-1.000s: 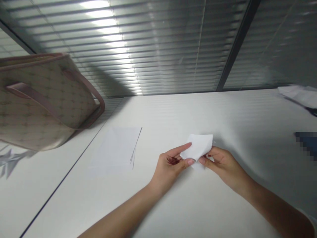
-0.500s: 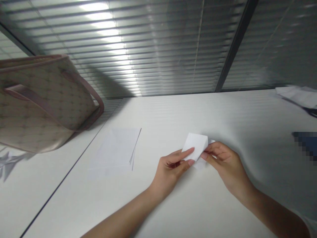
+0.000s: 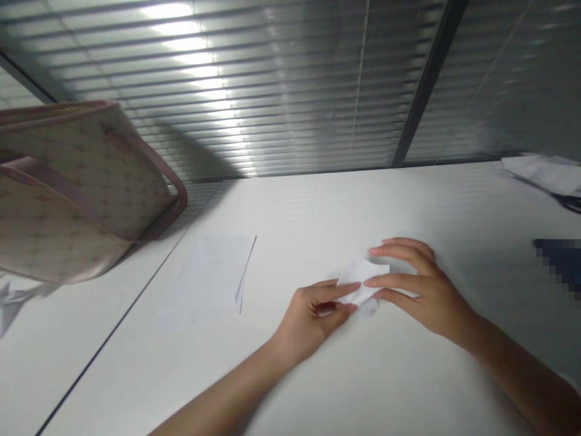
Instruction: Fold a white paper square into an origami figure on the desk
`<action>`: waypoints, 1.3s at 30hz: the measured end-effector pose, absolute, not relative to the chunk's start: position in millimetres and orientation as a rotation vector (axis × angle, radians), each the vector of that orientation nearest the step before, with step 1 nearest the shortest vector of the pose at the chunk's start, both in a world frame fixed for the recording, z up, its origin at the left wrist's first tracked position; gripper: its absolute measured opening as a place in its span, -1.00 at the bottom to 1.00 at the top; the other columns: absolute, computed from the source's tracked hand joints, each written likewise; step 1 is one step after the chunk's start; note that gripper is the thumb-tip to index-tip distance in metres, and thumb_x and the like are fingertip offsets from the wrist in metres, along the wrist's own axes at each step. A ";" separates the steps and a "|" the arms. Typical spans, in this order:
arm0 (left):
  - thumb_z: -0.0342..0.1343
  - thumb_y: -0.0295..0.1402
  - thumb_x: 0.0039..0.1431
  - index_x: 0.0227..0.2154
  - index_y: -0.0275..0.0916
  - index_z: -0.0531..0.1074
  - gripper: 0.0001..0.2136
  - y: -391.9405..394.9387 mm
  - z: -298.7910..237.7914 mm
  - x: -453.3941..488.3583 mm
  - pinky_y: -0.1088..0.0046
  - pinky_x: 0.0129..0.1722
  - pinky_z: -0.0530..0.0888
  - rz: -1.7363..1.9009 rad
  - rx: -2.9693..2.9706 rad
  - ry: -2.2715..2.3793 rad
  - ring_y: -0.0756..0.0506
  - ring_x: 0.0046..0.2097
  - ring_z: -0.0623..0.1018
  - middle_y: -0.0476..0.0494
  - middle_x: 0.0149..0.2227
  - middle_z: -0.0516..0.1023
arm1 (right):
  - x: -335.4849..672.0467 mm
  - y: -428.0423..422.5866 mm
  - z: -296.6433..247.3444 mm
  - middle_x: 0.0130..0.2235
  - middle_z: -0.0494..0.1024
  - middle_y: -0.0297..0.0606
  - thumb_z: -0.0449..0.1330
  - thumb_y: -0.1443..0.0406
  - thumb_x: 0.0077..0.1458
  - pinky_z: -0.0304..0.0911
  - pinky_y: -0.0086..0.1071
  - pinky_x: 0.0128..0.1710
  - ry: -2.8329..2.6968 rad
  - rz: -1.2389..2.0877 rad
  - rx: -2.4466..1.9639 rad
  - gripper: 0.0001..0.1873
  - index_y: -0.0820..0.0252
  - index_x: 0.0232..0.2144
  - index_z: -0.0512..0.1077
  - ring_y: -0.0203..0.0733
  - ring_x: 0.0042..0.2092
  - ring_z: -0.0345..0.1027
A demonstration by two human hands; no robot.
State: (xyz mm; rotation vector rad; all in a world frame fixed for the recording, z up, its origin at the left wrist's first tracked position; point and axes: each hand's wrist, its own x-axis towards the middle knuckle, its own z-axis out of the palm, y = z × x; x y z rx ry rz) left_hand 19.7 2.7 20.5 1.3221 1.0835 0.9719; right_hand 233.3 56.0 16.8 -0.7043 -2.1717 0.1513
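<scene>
The bare left hand (image 3: 304,318) pinches a small folded white paper piece (image 3: 363,270) between thumb and fingers, over the white table (image 3: 363,375). The bare right hand (image 3: 433,297) spreads its fingers at the paper's right side; whether they grip it cannot be told

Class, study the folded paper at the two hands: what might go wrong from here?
1. The left hand pinches the folded paper, while the right hand's fingers are spread, so the far side could spring open.
2. A small flap shows beneath the near edge; pressed like that, it might crease crookedly.
3. The loose sheets lie unweighted, so a brushing arm may shift them.
</scene>
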 end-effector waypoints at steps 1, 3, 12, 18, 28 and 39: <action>0.20 -0.43 0.10 -0.10 -0.18 0.57 -0.72 3.7 21.6 18.5 0.44 -0.29 0.46 0.948 1.343 1.079 -0.09 -0.26 0.53 -0.18 -0.18 0.55 | 235.0 58.0 16.6 -0.02 0.45 -0.26 0.28 0.35 0.07 0.14 -0.08 0.07 -2.198 0.238 -0.678 -0.83 -0.05 -0.27 0.52 0.00 0.10 0.19; 0.18 -0.47 0.08 -0.12 -0.19 0.58 -0.72 5.8 24.2 16.3 0.41 -0.24 0.48 0.909 1.385 1.074 -0.11 -0.23 0.54 -0.17 -0.21 0.54 | 236.0 60.5 15.4 -0.11 0.53 -0.26 0.29 0.32 0.07 0.17 -0.11 0.03 -2.204 0.423 -0.681 -0.92 0.01 -0.34 0.53 -0.03 0.03 0.28; 0.33 -0.44 -0.06 -0.21 -0.17 0.55 -0.71 -4.4 21.2 26.6 0.36 -0.09 0.48 1.010 1.576 1.151 -0.21 0.03 0.43 -0.21 0.03 0.29 | 219.8 50.0 12.8 -0.39 0.47 -0.32 0.38 0.26 -0.06 0.31 -0.37 -0.30 -1.909 1.092 -0.734 -0.90 0.09 -0.47 0.52 -0.23 -0.30 0.39; 0.17 -0.50 0.08 -0.24 -0.15 0.56 -0.80 -6.4 25.2 21.8 0.47 -0.31 0.46 1.029 1.601 1.183 -0.07 -0.18 0.50 -0.20 0.09 0.27 | 225.0 46.7 15.5 -0.32 0.52 -0.30 0.34 0.29 0.00 0.35 -0.38 -0.24 -1.901 1.097 -0.700 -0.91 0.07 -0.35 0.55 -0.24 -0.26 0.43; 0.34 -0.35 -0.01 -0.28 -0.09 0.60 -0.82 -6.1 21.3 27.2 0.46 -0.35 0.49 1.234 1.446 1.318 -0.12 -0.14 0.54 -0.15 0.22 0.25 | 220.5 37.6 20.0 -0.38 0.57 -0.22 0.24 0.50 0.06 0.37 -0.34 -0.30 -1.994 0.410 -0.570 -0.84 0.21 -0.31 0.49 -0.21 -0.31 0.44; 0.27 -0.49 0.08 -0.34 -0.15 0.63 -0.88 -7.6 17.8 29.5 0.52 -0.39 0.53 1.397 1.610 1.218 0.01 -0.37 0.59 -0.17 0.03 0.48 | 217.5 35.6 20.8 -0.36 0.60 -0.19 0.27 0.52 0.03 0.39 -0.32 -0.32 -2.044 0.318 -0.502 -0.81 0.24 -0.28 0.50 -0.19 -0.30 0.43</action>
